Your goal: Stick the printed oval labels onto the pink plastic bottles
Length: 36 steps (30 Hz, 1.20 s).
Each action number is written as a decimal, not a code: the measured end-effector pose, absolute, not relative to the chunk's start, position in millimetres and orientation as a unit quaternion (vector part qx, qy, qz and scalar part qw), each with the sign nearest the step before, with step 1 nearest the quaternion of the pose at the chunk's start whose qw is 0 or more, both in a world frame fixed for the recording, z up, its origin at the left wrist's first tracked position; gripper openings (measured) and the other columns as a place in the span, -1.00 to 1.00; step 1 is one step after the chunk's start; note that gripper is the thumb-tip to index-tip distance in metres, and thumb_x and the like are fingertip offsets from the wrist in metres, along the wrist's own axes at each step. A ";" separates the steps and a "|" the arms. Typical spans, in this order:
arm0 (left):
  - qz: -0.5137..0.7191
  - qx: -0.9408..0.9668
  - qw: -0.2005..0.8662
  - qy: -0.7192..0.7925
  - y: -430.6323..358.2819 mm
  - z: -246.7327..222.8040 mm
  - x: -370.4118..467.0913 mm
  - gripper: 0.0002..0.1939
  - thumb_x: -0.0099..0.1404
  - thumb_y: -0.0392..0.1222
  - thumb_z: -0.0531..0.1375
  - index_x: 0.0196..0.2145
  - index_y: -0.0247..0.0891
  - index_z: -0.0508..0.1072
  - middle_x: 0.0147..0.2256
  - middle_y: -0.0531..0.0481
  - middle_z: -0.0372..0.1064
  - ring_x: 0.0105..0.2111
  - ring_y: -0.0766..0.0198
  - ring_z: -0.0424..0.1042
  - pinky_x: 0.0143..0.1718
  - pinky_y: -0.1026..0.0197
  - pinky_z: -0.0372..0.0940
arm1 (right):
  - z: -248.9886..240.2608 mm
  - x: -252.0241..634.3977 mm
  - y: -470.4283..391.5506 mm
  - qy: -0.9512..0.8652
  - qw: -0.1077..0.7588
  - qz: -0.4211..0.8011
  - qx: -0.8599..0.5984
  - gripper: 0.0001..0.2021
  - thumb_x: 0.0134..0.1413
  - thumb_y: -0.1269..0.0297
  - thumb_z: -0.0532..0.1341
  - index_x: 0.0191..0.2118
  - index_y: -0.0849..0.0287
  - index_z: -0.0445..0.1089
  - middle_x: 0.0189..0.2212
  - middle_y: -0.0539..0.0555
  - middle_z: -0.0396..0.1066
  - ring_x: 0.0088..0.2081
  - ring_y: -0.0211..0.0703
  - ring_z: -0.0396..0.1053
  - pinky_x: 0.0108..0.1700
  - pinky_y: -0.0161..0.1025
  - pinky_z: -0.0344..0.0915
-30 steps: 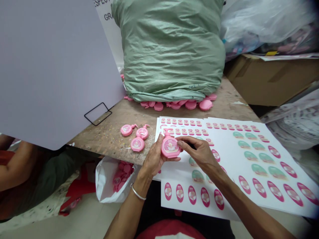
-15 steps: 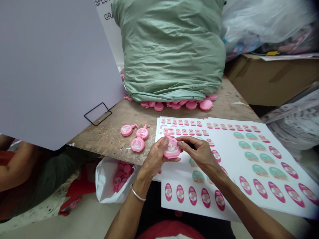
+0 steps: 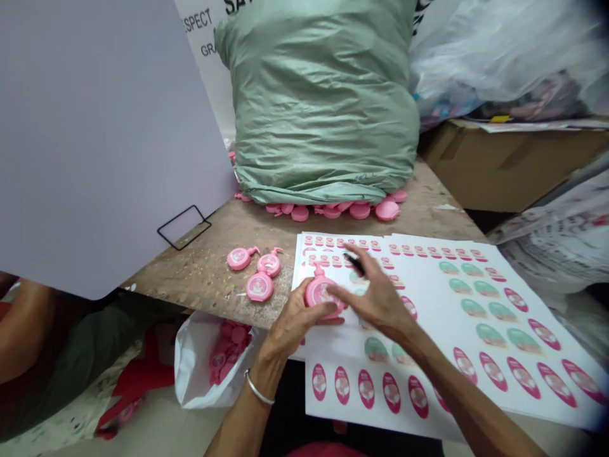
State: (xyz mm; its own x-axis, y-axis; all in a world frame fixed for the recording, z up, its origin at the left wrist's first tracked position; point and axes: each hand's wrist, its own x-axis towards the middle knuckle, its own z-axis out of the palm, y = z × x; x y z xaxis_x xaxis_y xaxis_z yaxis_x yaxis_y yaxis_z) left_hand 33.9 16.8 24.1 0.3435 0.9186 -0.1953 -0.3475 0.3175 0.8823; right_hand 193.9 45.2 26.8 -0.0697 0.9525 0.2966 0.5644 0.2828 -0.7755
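My left hand (image 3: 294, 317) grips a small pink toy pump bottle (image 3: 314, 293), round and flat, its nozzle pointing up. A label shows on its front, partly covered by my fingers. My right hand (image 3: 375, 295) has its thumb against the bottle's face. A slim black object (image 3: 354, 264), its kind unclear, is tucked in the fingers of that hand. Beneath both hands lie white sticker sheets (image 3: 431, 304) printed with pink ovals, green shapes and small labels. Left of my hands, several similar labelled pink bottles (image 3: 259, 287) rest on the wooden table (image 3: 200, 270).
A big green sack (image 3: 323, 108) stands at the back, with pink pieces (image 3: 359, 211) along its base. A white bag (image 3: 190, 374) of pink pieces sits below the table edge. A cardboard box (image 3: 518, 165) is at right, a pale panel (image 3: 104, 139) at left. Another person's arm (image 3: 26, 327) shows at far left.
My right hand has shifted from pinching at the bottle's right edge to laying its thumb across the front, fingers raised. The left thumb has moved lower on the bottle. The view has tilted slightly.
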 end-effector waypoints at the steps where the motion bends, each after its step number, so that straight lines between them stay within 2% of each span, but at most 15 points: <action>1: 0.427 0.392 0.727 0.368 14.7 25.8 33.6 -0.55 0.08 -0.24 0.33 -0.06 -0.31 0.38 -0.12 -0.17 0.42 -0.15 0.06 0.46 -0.19 0.05 0.44 | 24.9 189.8 45.8 -0.692 0.394 0.300 -0.525 -0.17 -0.16 0.02 0.36 0.24 0.14 0.11 0.14 0.24 0.26 0.09 0.09 0.29 0.07 -0.01 0.26; 3: 0.407 0.393 0.730 0.383 10.2 26.1 29.3 -0.50 0.04 -0.22 0.35 -0.04 -0.30 0.38 -0.09 -0.18 0.41 -0.12 0.02 0.45 -0.21 0.05 0.44 | 16.3 187.0 50.7 -0.684 0.369 0.366 -0.513 -0.15 -0.19 0.01 0.37 0.24 0.11 0.08 0.18 0.21 0.21 0.14 0.07 0.25 0.11 -0.02 0.25; 6: 0.399 0.380 0.690 0.470 10.3 13.4 10.9 -0.47 0.11 -0.04 0.29 0.00 -0.30 0.36 -0.13 -0.21 0.45 -0.13 -0.01 0.46 -0.20 0.04 0.41 | -2.0 208.9 75.5 -0.671 0.369 0.332 -0.551 -0.20 -0.18 -0.03 0.36 0.19 0.14 0.14 0.16 0.22 0.24 0.14 0.07 0.24 0.15 0.00 0.20; 10: 0.424 0.508 0.371 0.652 34.6 -17.6 -24.1 -0.49 0.16 0.18 0.15 -0.15 -0.31 0.44 -0.24 -0.20 0.47 -0.17 -0.05 0.43 -0.13 -0.02 0.32 | -13.0 278.0 140.6 -0.598 0.381 0.231 -0.667 -0.46 -0.05 0.00 0.28 0.03 0.16 0.31 -0.01 0.15 0.41 0.00 -0.02 0.37 0.06 -0.14 0.27; 13: 0.357 0.593 0.185 0.698 61.4 -33.4 -43.5 -0.57 0.24 0.15 0.05 -0.20 -0.24 0.46 -0.20 -0.20 0.46 -0.12 -0.10 0.40 -0.07 -0.08 0.25 | -11.9 323.7 197.6 -0.518 0.377 0.182 -0.746 -0.46 -0.04 0.09 0.30 0.05 0.26 0.30 -0.03 0.25 0.40 0.02 0.13 0.33 0.05 -0.04 0.24; 15: 0.312 0.621 0.091 0.713 76.6 -38.6 -51.4 -0.61 0.26 0.10 0.01 -0.27 -0.23 0.47 -0.18 -0.22 0.44 -0.08 -0.13 0.37 -0.03 -0.15 0.20 | -13.0 341.6 230.9 -0.470 0.365 0.192 -0.780 -0.50 -0.01 0.08 0.29 -0.02 0.33 0.35 -0.11 0.27 0.43 -0.03 0.18 0.35 -0.01 0.00 0.27; 17: 0.276 0.621 0.037 0.732 86.7 -40.2 -56.9 -0.61 0.27 0.06 -0.01 -0.26 -0.25 0.46 -0.17 -0.24 0.41 -0.07 -0.15 0.34 -0.03 -0.22 0.17 | -16.9 349.9 257.1 -0.430 0.352 0.224 -0.800 -0.58 0.08 0.09 0.24 -0.06 0.32 0.36 -0.12 0.21 0.42 -0.08 0.07 0.39 -0.07 -0.02 0.33; 20: 0.252 0.600 -0.014 0.759 90.7 -34.9 -61.2 -0.57 0.29 0.07 -0.02 -0.14 -0.28 0.43 -0.12 -0.27 0.36 -0.06 -0.18 0.32 -0.06 -0.27 0.17 | -24.0 351.2 280.3 -0.387 0.351 0.274 -0.807 -0.66 0.20 0.16 0.17 0.03 0.21 0.31 -0.02 0.13 0.34 -0.08 -0.09 0.37 -0.07 -0.04 0.36; 23: 0.346 0.593 -0.064 0.724 84.2 -21.6 -54.1 -0.52 0.26 0.10 0.04 -0.06 -0.32 0.39 -0.04 -0.32 0.29 -0.04 -0.14 0.31 -0.03 -0.18 0.20 | -27.8 348.0 280.5 -0.366 0.369 0.311 -0.796 -0.65 0.21 0.17 0.16 0.05 0.21 0.29 -0.01 0.13 0.33 -0.07 -0.09 0.37 -0.08 -0.04 0.37; 25: 0.445 0.604 -0.023 0.661 78.3 -13.2 -38.3 -0.58 0.25 0.07 0.09 -0.09 -0.30 0.40 -0.05 -0.27 0.31 -0.08 -0.03 0.35 -0.05 -0.03 0.25 | -27.9 345.6 265.7 -0.372 0.390 0.327 -0.776 -0.67 0.18 0.12 0.17 -0.06 0.26 0.35 -0.14 0.10 0.40 -0.20 -0.15 0.40 -0.18 -0.13 0.39; 27: 0.497 0.604 0.097 0.615 73.7 -9.0 -13.9 -0.69 0.26 0.02 0.12 -0.18 -0.24 0.43 -0.13 -0.18 0.38 -0.14 0.06 0.38 -0.13 0.10 0.29 | -26.1 342.4 239.3 -0.389 0.414 0.335 -0.752 -0.64 0.09 0.03 0.22 -0.27 0.31 0.40 -0.41 0.04 0.40 -0.43 -0.24 0.36 -0.40 -0.26 0.33; 30: 0.493 0.572 0.309 0.578 69.0 -9.6 30.6 -0.74 0.24 0.01 0.14 -0.30 -0.23 0.46 -0.25 -0.11 0.43 -0.22 0.11 0.41 -0.22 0.16 0.31 | -20.2 332.4 184.6 -0.421 0.448 0.328 -0.718 -0.60 -0.07 -0.05 0.27 -0.50 0.27 0.36 -0.68 -0.06 0.21 -0.63 -0.33 0.15 -0.60 -0.32 0.12; 33: 0.478 0.509 0.479 0.533 60.6 -7.4 69.0 -0.68 0.22 0.06 0.18 -0.33 -0.28 0.47 -0.35 -0.09 0.43 -0.35 0.17 0.43 -0.27 0.16 0.32 | -12.9 311.5 123.3 -0.453 0.472 0.309 -0.690 -0.64 -0.04 -0.03 0.23 -0.47 0.23 0.35 -0.67 -0.07 0.19 -0.61 -0.34 0.12 -0.57 -0.33 0.14; 35: 0.476 0.435 0.592 0.483 50.6 -0.7 85.3 -0.61 0.21 0.11 0.19 -0.22 -0.29 0.46 -0.21 -0.16 0.44 -0.27 0.14 0.46 -0.21 0.13 0.33 | -9.6 290.6 83.8 -0.500 0.488 0.261 -0.667 -0.71 0.00 0.05 0.23 -0.36 0.21 0.36 -0.60 -0.06 0.25 -0.56 -0.31 0.17 -0.50 -0.32 0.20; 36: 0.475 0.390 0.648 0.449 44.8 3.7 90.4 -0.56 0.21 0.13 0.18 -0.15 -0.29 0.45 -0.12 -0.21 0.43 -0.21 0.12 0.47 -0.17 0.11 0.33 | -8.8 278.8 65.4 -0.566 0.495 0.185 -0.633 -0.76 0.03 0.13 0.23 -0.28 0.20 0.36 -0.54 -0.03 0.30 -0.53 -0.29 0.22 -0.45 -0.30 0.24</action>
